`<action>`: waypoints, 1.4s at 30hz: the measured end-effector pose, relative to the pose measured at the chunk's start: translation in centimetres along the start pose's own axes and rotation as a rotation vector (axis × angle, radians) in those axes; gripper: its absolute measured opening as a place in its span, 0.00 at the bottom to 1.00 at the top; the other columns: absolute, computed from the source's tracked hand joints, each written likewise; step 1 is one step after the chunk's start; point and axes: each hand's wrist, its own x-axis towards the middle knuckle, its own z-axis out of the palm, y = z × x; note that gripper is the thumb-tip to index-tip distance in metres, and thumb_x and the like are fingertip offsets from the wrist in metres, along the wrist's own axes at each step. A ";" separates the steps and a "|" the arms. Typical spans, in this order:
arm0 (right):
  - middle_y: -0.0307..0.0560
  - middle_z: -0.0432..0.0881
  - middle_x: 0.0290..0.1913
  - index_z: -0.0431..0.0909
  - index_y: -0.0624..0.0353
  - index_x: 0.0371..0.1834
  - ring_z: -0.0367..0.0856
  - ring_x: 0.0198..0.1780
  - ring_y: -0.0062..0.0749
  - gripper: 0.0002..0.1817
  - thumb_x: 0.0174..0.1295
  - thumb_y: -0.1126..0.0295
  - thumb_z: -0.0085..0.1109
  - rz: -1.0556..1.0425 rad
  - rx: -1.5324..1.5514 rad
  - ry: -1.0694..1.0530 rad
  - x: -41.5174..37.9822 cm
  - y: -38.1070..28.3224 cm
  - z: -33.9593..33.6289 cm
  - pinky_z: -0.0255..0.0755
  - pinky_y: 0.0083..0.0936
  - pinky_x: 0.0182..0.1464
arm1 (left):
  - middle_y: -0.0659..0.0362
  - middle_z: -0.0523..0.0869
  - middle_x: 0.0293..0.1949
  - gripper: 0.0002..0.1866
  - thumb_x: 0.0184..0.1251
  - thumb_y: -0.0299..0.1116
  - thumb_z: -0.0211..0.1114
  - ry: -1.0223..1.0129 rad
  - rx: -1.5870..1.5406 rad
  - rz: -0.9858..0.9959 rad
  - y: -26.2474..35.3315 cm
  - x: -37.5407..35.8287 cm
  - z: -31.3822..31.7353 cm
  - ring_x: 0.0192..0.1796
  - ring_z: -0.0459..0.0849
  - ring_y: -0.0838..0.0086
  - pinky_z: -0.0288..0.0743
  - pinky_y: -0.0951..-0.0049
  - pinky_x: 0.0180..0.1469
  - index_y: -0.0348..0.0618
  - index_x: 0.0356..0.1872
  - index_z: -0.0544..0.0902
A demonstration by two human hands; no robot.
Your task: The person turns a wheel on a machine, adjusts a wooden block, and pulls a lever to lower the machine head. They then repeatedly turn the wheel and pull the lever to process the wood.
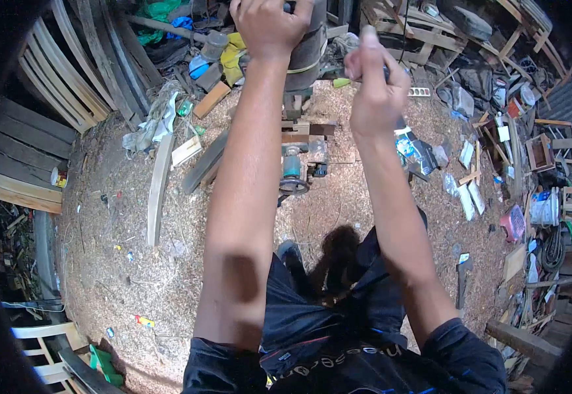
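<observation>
My left hand [269, 26] is raised at the top edge, fingers curled around something dark, with the fingertips partly cut off by the frame. Just beside and behind it stands a dark, worn upright piece [307, 56] with a pale band across its lower part. To the right, my right hand [381, 88] is closed with the thumb pointing up and the fingers bent in. Whatever lies inside its grip is hidden. Below and between the hands, a teal motor-like tool [291, 165] with a round handwheel [293, 187] sits low among wooden blocks [294, 138].
Wood shavings cover the floor [135, 289]. Curved boards [63, 72] lean at the left, and a long plank [159, 190] lies on the ground. A white power strip [419, 92] is beyond my right hand. A pink basket [513, 223] and a white bucket [544, 209] stand at the right.
</observation>
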 end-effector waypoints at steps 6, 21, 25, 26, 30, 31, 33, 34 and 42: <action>0.38 0.70 0.17 0.71 0.64 0.14 0.65 0.22 0.20 0.19 0.66 0.73 0.55 -0.054 0.160 0.072 2.6 0.8 0.5 0.58 0.23 0.28 | 0.53 0.89 0.33 0.12 0.61 0.38 0.63 0.039 0.039 0.040 0.4 0.8 0.0 0.43 0.86 0.56 0.75 0.53 0.55 0.39 0.27 0.86; 0.35 0.70 0.18 0.76 0.58 0.21 0.67 0.20 0.20 0.30 0.76 0.45 0.48 -0.079 0.079 0.046 20.5 6.0 4.7 0.59 0.21 0.25 | 0.57 0.91 0.34 0.11 0.58 0.38 0.62 0.008 -0.011 0.023 -0.7 2.5 0.7 0.43 0.88 0.63 0.73 0.61 0.53 0.45 0.30 0.90; 0.41 0.76 0.22 0.82 0.61 0.29 0.74 0.25 0.28 0.26 0.77 0.53 0.44 -0.095 -0.174 0.002 24.7 6.8 4.8 0.67 0.27 0.32 | 0.52 0.91 0.40 0.14 0.60 0.40 0.62 0.050 -0.145 -0.116 -1.0 4.1 1.2 0.46 0.88 0.56 0.76 0.62 0.53 0.42 0.34 0.90; 0.47 0.81 0.26 0.83 0.64 0.38 0.79 0.28 0.33 0.24 0.75 0.57 0.40 0.148 -0.157 -0.161 25.8 5.8 3.8 0.73 0.31 0.35 | 0.51 0.90 0.41 0.14 0.61 0.40 0.62 0.044 -0.173 -0.164 -0.9 4.2 0.8 0.47 0.88 0.55 0.77 0.61 0.54 0.42 0.34 0.90; 0.57 0.85 0.36 0.76 0.75 0.55 0.86 0.36 0.44 0.28 0.72 0.59 0.36 0.711 0.102 -0.537 27.6 1.6 1.8 0.83 0.42 0.51 | 0.48 0.89 0.44 0.18 0.63 0.43 0.59 -0.143 -0.145 -0.282 -0.8 4.5 -0.3 0.49 0.87 0.51 0.78 0.62 0.55 0.41 0.37 0.90; 0.57 0.85 0.36 0.76 0.76 0.55 0.86 0.37 0.44 0.27 0.72 0.60 0.37 0.736 0.053 -0.652 27.3 0.2 1.2 0.83 0.44 0.52 | 0.47 0.89 0.42 0.18 0.63 0.44 0.58 -0.120 -0.133 -0.265 -0.9 4.4 -0.2 0.47 0.87 0.50 0.79 0.62 0.52 0.41 0.36 0.90; 0.53 0.82 0.29 0.80 0.72 0.52 0.83 0.31 0.40 0.24 0.71 0.63 0.40 0.948 -0.045 -0.696 27.9 -1.8 1.9 0.82 0.46 0.45 | 0.47 0.89 0.40 0.18 0.62 0.44 0.58 -0.144 -0.128 -0.257 -0.9 4.5 -0.3 0.45 0.87 0.49 0.79 0.61 0.51 0.41 0.36 0.90; 0.51 0.80 0.26 0.81 0.71 0.51 0.81 0.29 0.38 0.23 0.71 0.64 0.40 0.924 -0.418 -0.817 28.5 -2.7 2.9 0.80 0.44 0.43 | 0.47 0.89 0.40 0.18 0.62 0.43 0.58 -0.160 -0.129 -0.257 -0.8 4.3 -0.3 0.45 0.87 0.48 0.79 0.61 0.51 0.41 0.36 0.90; 0.39 0.73 0.18 0.75 0.55 0.22 0.71 0.23 0.28 0.25 0.67 0.46 0.61 0.412 -0.213 -0.284 22.6 -0.4 4.1 0.67 0.30 0.33 | 0.51 0.89 0.29 0.14 0.58 0.39 0.59 0.022 -0.142 -0.138 -1.4 3.6 0.9 0.37 0.87 0.57 0.74 0.58 0.52 0.41 0.25 0.88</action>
